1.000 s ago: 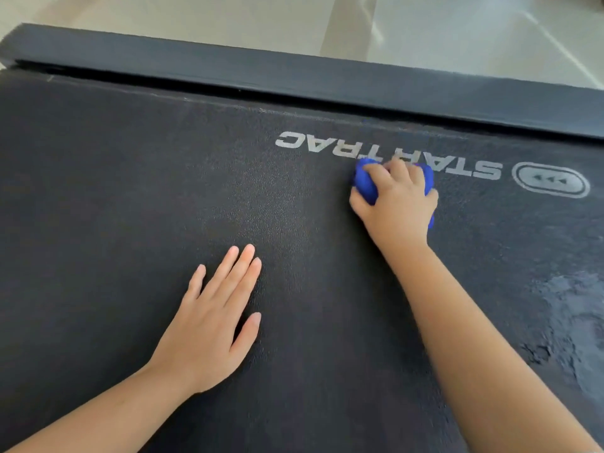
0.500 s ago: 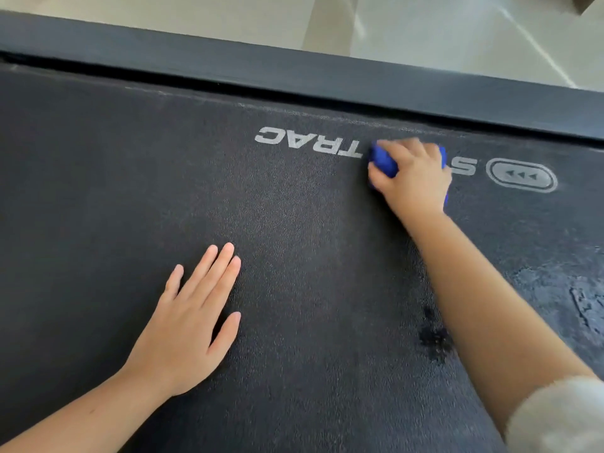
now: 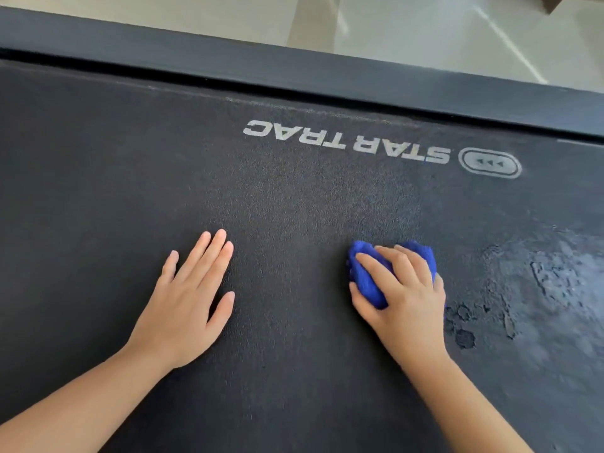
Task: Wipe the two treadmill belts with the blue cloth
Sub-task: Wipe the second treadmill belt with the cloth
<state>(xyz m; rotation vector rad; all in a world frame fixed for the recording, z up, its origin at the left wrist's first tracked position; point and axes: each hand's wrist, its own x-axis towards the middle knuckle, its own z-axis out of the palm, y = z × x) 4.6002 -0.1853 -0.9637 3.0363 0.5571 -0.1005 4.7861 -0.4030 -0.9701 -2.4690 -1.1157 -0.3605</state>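
**Blue cloth being pressed to the treadmill belt**

The blue cloth (image 3: 366, 279) is being gripped in a bunched wad by the right hand (image 3: 405, 299), whose fingers are curled over its top while the thumb is tucked against its near side. The cloth is being held down on the dark treadmill belt (image 3: 294, 207), right of centre in the view and well short of the white STAR TRAC lettering (image 3: 346, 142), which is being seen upside down. The left hand (image 3: 189, 299) is being laid flat on the belt, palm down, with its fingers straight and close together and the thumb angled out; nothing is being held in it. The two hands are being kept apart, with bare belt between them. A wet, mottled patch (image 3: 549, 282) is being shown on the belt just to the right of the cloth. Beside the lettering, an oval arrow badge (image 3: 489, 163) is being displayed. Beyond the belt, the dark side rail (image 3: 294, 70) is being crossed by the view, and pale floor (image 3: 408, 24) is being seen past it.
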